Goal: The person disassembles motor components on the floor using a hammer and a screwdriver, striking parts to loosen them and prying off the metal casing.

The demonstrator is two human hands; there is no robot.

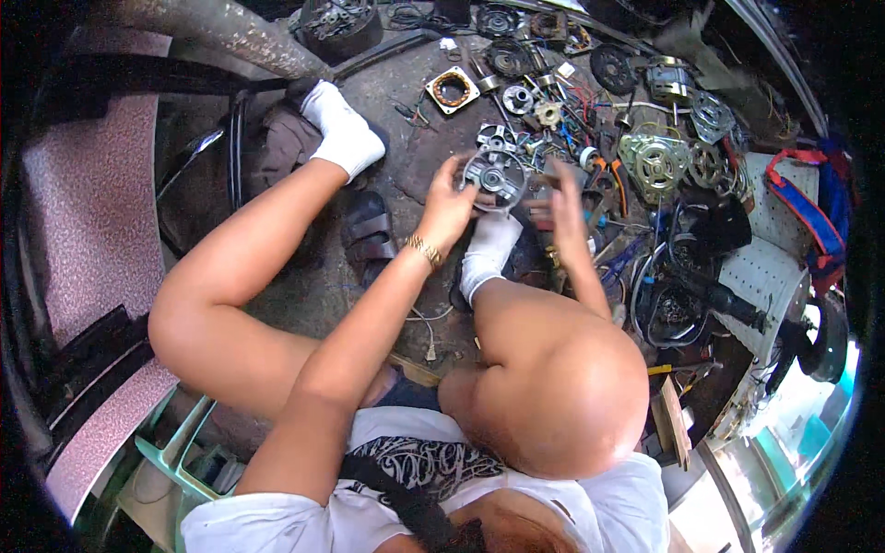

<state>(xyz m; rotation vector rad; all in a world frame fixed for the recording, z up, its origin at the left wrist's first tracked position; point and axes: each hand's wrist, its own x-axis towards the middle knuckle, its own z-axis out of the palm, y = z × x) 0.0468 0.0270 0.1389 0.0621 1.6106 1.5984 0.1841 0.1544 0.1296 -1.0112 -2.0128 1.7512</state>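
My left hand (pixel 448 208), with a gold-coloured watch or bracelet (pixel 423 251) at its wrist, grips the left rim of a round grey metal motor end cover (pixel 493 178). The cover has spokes and a hub in its middle, and it is held above my white-socked right foot (pixel 491 241). Just right of the cover is my right hand (pixel 566 210), smeared by motion, so its fingers cannot be read. Beyond the cover lies another silver motor part (pixel 498 138) on the floor.
A square motor stator with copper windings (pixel 453 89) lies ahead. Several round motor covers (pixel 653 166), an orange-handled tool (pixel 616 180) and loose wires crowd the right. A black sandal (pixel 369 230) sits between my feet. A dark bin of metal parts (pixel 341 28) stands far off.
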